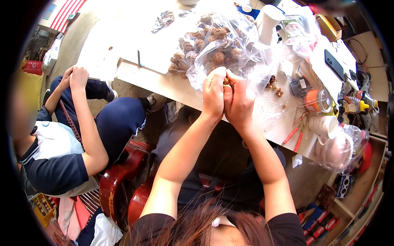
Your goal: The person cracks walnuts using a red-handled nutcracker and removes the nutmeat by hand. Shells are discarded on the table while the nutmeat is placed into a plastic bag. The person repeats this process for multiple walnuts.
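Observation:
My left hand (pixel 213 93) and my right hand (pixel 240 101) are pressed together over the near edge of the white table (pixel 160 84). Their fingers close around a brown walnut (pixel 226 81), of which only a small part shows between the thumbs. Right behind them lies a clear plastic bag (pixel 262 57) with many whole walnuts (pixel 218 56) in it. Broken walnut pieces (pixel 274 84) are scattered to the right of my hands. Farther right, a red-handled plier-like tool (pixel 294 134) rests at the table's edge, its handles apart.
A white mug (pixel 323 125), an orange-labelled jar (pixel 315 101) and a dark phone (pixel 334 64) stand or lie on the right. A white cylinder (pixel 269 22) rises behind the bag. At left another person (pixel 57 151) sits with hands together, beside a reddish wooden chair (pixel 119 180).

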Demonstrator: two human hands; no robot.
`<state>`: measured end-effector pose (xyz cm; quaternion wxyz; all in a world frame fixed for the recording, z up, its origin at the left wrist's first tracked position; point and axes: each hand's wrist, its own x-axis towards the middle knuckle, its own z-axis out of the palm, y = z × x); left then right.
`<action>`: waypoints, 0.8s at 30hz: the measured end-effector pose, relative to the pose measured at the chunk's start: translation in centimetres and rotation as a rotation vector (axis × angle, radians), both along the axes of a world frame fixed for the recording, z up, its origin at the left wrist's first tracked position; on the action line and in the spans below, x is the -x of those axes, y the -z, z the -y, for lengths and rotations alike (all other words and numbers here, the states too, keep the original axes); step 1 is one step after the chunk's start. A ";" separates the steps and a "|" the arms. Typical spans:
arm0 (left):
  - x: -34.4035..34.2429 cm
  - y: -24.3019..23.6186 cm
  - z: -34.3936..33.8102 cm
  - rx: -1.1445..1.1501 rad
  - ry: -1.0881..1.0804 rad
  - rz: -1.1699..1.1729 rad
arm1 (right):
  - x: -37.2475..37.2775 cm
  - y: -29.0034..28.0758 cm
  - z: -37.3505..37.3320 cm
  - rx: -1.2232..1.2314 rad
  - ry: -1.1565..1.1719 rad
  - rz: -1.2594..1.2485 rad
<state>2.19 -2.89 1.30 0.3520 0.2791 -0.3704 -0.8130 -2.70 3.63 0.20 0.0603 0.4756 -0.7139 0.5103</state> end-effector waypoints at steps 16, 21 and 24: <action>-0.6 -1.1 2.8 -0.372 0.347 -0.320 | 1.4 -2.2 0.6 0.094 0.078 0.509; -0.5 -0.7 2.8 -0.324 0.298 -0.235 | 2.8 -1.2 0.5 -0.098 0.133 0.119; -0.6 -0.7 3.0 -0.301 0.265 -0.200 | 2.6 -1.7 0.5 -0.105 0.111 0.224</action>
